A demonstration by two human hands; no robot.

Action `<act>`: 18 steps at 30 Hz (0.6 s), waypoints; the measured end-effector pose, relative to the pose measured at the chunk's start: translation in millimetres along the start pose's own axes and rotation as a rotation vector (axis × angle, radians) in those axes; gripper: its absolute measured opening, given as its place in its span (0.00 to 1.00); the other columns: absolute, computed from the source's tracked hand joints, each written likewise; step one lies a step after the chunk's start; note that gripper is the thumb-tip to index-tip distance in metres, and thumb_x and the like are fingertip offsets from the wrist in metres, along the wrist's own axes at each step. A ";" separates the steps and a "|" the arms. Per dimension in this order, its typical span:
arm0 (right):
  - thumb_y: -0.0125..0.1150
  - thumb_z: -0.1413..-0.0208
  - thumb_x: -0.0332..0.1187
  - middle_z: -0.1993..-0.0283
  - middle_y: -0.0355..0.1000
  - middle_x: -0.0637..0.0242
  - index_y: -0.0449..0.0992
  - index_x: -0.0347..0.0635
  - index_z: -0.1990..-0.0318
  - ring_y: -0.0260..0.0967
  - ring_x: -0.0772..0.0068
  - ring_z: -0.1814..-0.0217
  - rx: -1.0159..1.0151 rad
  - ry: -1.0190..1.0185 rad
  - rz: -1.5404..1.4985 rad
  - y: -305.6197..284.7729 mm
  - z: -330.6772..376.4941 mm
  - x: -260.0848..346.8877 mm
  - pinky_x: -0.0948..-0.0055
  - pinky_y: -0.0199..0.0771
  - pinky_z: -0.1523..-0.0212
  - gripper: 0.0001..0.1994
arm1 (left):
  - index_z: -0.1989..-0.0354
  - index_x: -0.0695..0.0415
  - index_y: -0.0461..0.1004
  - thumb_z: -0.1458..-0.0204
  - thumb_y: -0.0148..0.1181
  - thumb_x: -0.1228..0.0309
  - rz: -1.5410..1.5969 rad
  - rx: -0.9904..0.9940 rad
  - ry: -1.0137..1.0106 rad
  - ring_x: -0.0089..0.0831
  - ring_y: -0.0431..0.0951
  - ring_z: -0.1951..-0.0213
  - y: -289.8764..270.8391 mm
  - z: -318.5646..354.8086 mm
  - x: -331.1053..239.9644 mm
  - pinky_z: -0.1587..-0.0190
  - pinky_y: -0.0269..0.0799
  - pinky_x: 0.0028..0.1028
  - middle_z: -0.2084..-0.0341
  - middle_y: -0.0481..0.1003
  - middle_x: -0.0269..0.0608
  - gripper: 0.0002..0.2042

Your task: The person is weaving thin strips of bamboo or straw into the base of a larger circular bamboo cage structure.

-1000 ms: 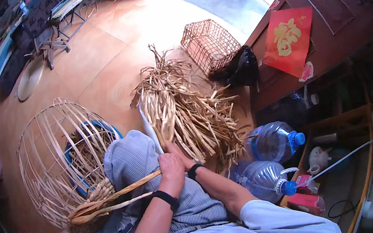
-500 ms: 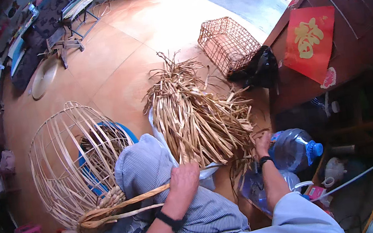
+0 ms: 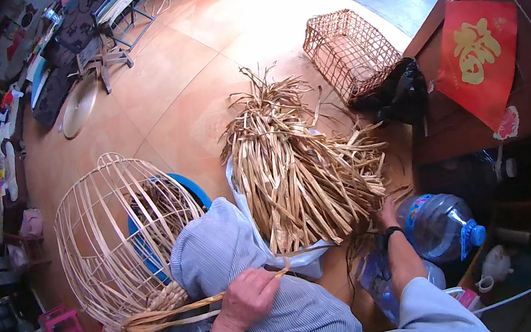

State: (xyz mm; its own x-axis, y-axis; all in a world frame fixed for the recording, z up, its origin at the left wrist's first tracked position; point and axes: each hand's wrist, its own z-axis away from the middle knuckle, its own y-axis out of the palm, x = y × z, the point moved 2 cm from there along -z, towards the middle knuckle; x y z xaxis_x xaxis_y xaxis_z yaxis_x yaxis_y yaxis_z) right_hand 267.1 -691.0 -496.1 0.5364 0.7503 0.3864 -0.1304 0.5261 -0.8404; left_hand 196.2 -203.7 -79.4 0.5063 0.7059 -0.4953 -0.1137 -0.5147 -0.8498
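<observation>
Pale flat bamboo strips (image 3: 197,306), a small bundle, lie across the person's lap on blue-grey striped trousers (image 3: 239,265), near centre. Left hand (image 3: 249,297) is closed around the bundle's right end; a black wristband sits on that wrist. The strips' left end runs into the woven base of an unfinished round basket frame of thin bamboo ribs (image 3: 112,235), near left, tilted on its side. A blue round tub (image 3: 191,190) shows behind and partly inside the frame.

Right hand (image 3: 388,211) reaches right to the near edge of a big loose pile of dry split bamboo strips (image 3: 301,174) on the tan tiled floor (image 3: 198,73). It touches the pile; fingers are hidden among the strips, so cannot tell whether it grips anything.

Just right of that hand: a large clear plastic water bottle with a blue cap (image 3: 443,226), lying down. Far right: a box-shaped woven wicker cage (image 3: 350,51), with a black plastic bag (image 3: 397,89) just beside it.
</observation>
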 end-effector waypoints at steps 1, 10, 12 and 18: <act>0.78 0.53 0.32 0.32 0.67 0.35 0.66 0.31 0.34 0.63 0.28 0.28 0.014 0.021 -0.058 11.3 1.1 -3.3 0.47 0.70 0.30 0.39 | 0.64 0.61 0.81 0.50 0.67 0.76 0.001 0.005 -0.005 0.40 0.84 0.63 1.3 0.3 0.9 0.57 0.82 0.37 0.67 0.80 0.42 0.06; 0.67 0.42 0.34 0.52 0.80 0.48 0.79 0.38 0.44 0.77 0.44 0.48 0.110 0.166 -0.070 106.0 20.7 -42.4 0.52 0.77 0.45 0.19 | 0.68 0.59 0.81 0.55 0.69 0.76 -0.005 -0.027 -0.044 0.41 0.84 0.66 4.2 -3.9 -1.4 0.61 0.82 0.38 0.69 0.80 0.40 0.06; 0.66 0.41 0.36 0.57 0.82 0.51 0.82 0.37 0.49 0.78 0.46 0.52 0.139 0.324 -0.121 127.0 14.6 -58.0 0.53 0.77 0.49 0.16 | 0.69 0.59 0.81 0.56 0.69 0.76 0.003 -0.026 -0.039 0.40 0.83 0.67 1.1 -8.9 -0.6 0.62 0.81 0.38 0.69 0.80 0.40 0.05; 0.65 0.38 0.37 0.60 0.79 0.57 0.82 0.41 0.53 0.76 0.51 0.56 0.212 0.427 -0.246 150.9 37.6 -17.3 0.52 0.77 0.53 0.12 | 0.69 0.59 0.79 0.50 0.67 0.76 -0.011 0.007 -0.047 0.39 0.83 0.66 3.5 -8.3 -0.4 0.59 0.82 0.37 0.68 0.79 0.41 0.03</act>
State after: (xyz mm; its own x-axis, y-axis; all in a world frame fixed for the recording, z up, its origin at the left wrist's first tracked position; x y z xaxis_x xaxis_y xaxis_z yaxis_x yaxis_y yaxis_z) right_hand 206.8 -609.5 -615.3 0.8582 0.3882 0.3359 -0.0999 0.7681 -0.6324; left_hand 202.7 -209.9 -80.7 0.4668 0.7336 -0.4939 -0.1148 -0.5035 -0.8563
